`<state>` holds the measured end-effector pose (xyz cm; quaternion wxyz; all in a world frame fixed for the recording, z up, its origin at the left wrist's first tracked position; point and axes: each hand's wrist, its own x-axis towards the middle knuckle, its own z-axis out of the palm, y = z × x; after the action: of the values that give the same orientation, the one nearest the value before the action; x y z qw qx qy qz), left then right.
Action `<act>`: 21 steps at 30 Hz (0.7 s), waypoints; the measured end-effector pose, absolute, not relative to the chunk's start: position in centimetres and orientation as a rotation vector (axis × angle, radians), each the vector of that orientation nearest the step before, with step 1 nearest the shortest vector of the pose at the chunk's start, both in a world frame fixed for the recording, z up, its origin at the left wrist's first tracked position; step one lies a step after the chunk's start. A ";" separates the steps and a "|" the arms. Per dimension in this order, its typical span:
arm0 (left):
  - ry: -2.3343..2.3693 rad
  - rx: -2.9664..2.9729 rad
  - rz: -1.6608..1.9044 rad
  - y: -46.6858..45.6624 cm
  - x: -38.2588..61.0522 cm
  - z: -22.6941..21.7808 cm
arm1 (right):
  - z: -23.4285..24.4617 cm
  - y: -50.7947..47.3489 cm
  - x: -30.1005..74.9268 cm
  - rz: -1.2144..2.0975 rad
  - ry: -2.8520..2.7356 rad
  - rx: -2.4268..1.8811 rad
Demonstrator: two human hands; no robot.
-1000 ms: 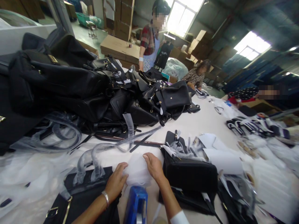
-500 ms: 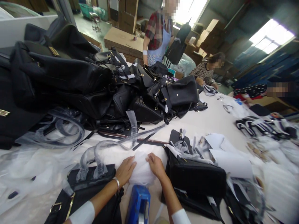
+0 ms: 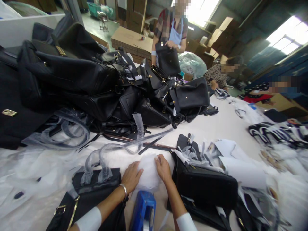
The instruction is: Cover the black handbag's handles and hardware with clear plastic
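A soft white, translucent packing sheet (image 3: 149, 173) lies bunched on the table between my hands. My left hand (image 3: 132, 178) rests on its left edge, thumb and fingers apart. At the upper right corner, my right hand (image 3: 163, 166) pinches the sheet between thumb and curled fingers. Just below is a blue tape dispenser (image 3: 145, 205). Beside my left forearm lies a black bag (image 3: 96, 192) with gold buckles, its handles (image 3: 103, 163) wrapped in clear film. Another black bag (image 3: 207, 186) lies right of my right hand, with film-wrapped straps on top.
A large heap of black bags (image 3: 79, 77) rises at the back left. Coiled film-wrapped straps (image 3: 72, 134) and loose white wrapping (image 3: 31, 179) lie to the left. White paper (image 3: 240, 166) is at right. Across the table a co-worker (image 3: 168, 29) holds a black bag; others sit farther right.
The view has shifted slightly. My hands stay at the white sheet, with the right still pinching its edge. The co-worker opposite has lowered a black bag in front of the body.
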<state>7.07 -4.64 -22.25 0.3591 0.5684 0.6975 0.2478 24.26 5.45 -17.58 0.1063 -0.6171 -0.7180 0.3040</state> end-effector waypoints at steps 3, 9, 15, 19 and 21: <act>1.802 1.457 0.653 -4.6 6.9 -22.7 | -17.9 5.1 24.4 0.901 -2.140 -1.745; 1.777 1.465 0.666 -4.5 6.7 -22.6 | -19.1 5.1 24.7 0.934 -2.136 -1.663; 1.756 1.464 0.659 -4.7 6.6 -22.1 | -19.9 5.7 24.9 0.902 -2.105 -1.668; 1.739 1.463 0.671 -4.8 6.6 -22.2 | -19.8 5.5 24.9 0.966 -2.128 -1.648; 1.734 1.454 0.673 -4.9 6.6 -22.4 | -19.6 5.2 24.8 0.978 -2.141 -1.645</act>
<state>6.63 -4.86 -22.43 0.3805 0.5694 0.6794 0.2636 24.79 5.17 -19.64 0.1349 -0.5676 -0.7388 0.3374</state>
